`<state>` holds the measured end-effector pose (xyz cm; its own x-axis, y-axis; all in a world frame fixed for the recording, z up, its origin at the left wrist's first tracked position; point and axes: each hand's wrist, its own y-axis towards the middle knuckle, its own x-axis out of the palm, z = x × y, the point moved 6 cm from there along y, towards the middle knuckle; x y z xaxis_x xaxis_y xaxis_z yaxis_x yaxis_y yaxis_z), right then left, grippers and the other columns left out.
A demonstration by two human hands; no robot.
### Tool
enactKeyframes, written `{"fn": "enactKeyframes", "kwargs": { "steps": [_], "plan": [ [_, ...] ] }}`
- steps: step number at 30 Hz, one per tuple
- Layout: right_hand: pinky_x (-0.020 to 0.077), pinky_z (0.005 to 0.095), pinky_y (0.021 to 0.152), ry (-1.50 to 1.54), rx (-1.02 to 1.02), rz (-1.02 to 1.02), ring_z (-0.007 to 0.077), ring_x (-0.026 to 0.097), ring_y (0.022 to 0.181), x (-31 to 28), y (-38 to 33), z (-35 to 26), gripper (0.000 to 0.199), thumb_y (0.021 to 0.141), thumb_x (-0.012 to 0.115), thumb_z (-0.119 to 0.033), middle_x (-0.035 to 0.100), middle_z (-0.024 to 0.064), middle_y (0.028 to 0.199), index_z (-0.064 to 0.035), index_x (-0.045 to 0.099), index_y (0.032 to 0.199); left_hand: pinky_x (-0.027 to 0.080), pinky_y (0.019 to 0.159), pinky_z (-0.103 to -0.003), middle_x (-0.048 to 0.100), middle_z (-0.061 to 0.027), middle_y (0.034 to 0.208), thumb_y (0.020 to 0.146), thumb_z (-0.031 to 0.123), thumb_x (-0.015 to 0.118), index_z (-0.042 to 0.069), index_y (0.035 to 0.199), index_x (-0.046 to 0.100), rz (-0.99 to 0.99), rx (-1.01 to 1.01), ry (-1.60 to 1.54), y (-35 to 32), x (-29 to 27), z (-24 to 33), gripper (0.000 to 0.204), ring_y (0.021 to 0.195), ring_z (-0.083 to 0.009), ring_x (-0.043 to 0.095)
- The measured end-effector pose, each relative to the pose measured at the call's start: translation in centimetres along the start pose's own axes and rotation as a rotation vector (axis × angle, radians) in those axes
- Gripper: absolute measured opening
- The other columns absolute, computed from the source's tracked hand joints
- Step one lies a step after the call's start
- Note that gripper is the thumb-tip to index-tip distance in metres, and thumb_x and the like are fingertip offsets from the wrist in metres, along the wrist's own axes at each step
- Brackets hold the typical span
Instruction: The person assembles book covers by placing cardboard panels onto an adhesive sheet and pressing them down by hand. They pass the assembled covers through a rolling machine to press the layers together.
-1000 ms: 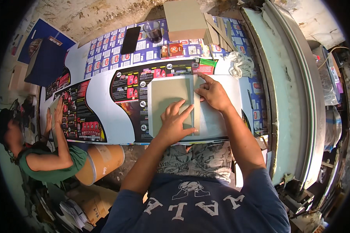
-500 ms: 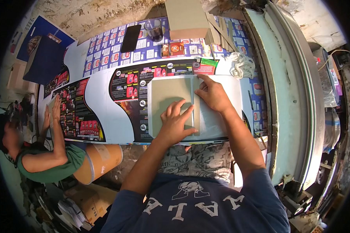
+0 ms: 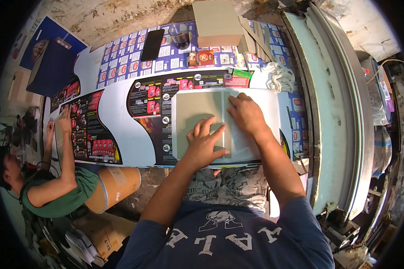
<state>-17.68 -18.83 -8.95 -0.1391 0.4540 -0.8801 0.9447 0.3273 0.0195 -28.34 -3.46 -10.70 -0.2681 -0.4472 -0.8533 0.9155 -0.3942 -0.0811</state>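
Observation:
A large grey-beige board [image 3: 197, 110] lies on a white sheet [image 3: 251, 152] on the table. Along its right side, a slim gap apart, runs a narrow grey board strip [image 3: 228, 134]. My left hand [image 3: 204, 145] rests with spread fingers across the large board's lower right part, its thumb and index fingertips reaching the strip. At the strip's upper end, my right hand [image 3: 248, 115] has its fingers bent and its thumb against the strip. The underside of that hand's grip is partly hidden.
Printed black sheets [image 3: 148, 98] cover the table. Toward the back are a phone [image 3: 152, 45], a glass [image 3: 180, 36], a stack of boards [image 3: 217, 24], loose board strips [image 3: 258, 38] and a white rag [image 3: 280, 77]. A co-worker [image 3: 60, 188] works at the left; a metal-framed machine [image 3: 332, 107] borders the right.
My right hand has shifted slightly down along the strip, and its fingers are drawn in more. The strip now lies closer to the large board. My left hand has hardly moved.

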Motion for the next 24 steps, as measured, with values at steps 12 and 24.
{"fn": "enactKeyframes", "kwargs": {
  "steps": [12,24],
  "plan": [
    [0.0543,0.0462,0.086,-0.05,-0.019,-0.041,0.0369,0.065,0.1,-0.29,0.24,-0.27,0.029,0.087,0.071,-0.025,0.066,0.0157,0.105,-0.0077,0.07,0.111,0.019,0.114,-0.062,0.025,-0.016,0.161,0.081,0.058,0.075,0.019,0.148,0.053,-0.031,-0.016,-0.014,0.01,-0.14,-0.01,0.081,0.147,-0.0394,0.02],
    [0.0558,0.045,0.086,-0.057,-0.042,-0.016,0.0346,0.066,0.1,-0.39,0.28,-0.22,0.027,0.086,0.072,-0.025,0.067,0.0131,0.106,-0.0088,0.071,0.107,0.018,0.115,-0.062,0.025,-0.0163,0.162,0.082,0.057,0.075,0.019,0.148,0.053,-0.035,-0.003,-0.023,0.0,-0.26,0.1,0.079,0.148,-0.0397,0.019]
  ]
}}
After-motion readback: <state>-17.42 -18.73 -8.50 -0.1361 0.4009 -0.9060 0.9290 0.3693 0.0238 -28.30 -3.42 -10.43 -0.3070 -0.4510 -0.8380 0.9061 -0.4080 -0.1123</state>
